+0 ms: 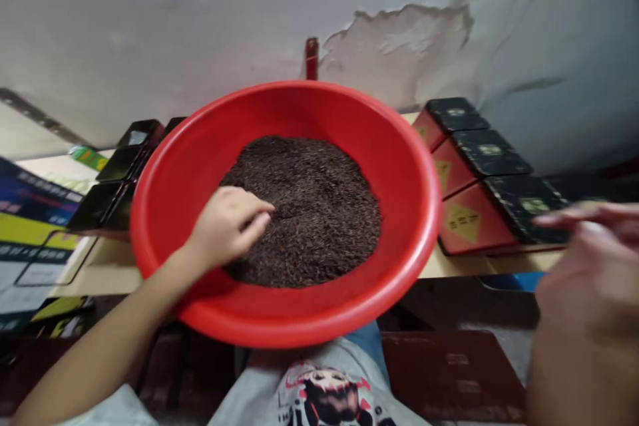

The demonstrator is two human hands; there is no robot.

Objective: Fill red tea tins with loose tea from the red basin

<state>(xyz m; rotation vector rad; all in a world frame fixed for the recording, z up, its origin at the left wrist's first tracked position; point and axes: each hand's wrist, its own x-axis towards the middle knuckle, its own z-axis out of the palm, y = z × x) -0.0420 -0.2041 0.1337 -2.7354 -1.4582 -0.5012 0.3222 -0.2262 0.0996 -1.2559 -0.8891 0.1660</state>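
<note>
A big red plastic basin [407, 166] holds a heap of thin, dry, dark brown bits that look like loose tea leaves [319, 213]. Over the heap's left side is my left hand [232, 223], its fingers curled and the thumb and forefinger drawn close together. What lies between those fingertips, if anything, is too small to make out. At the right edge, apart from the basin, my right hand [594, 259] is raised in front of the red and black tins [479, 213]. Motion blurs its fingers, and I cannot see whether they hold anything.
The basin rests on a pale wooden table [112, 269]. Dark tins [117, 176] stand left of it, beside a printed sheet or box [30, 233]. Behind rises a wall with peeling paint [394, 40]. Below the table is a dark red bench [449, 373].
</note>
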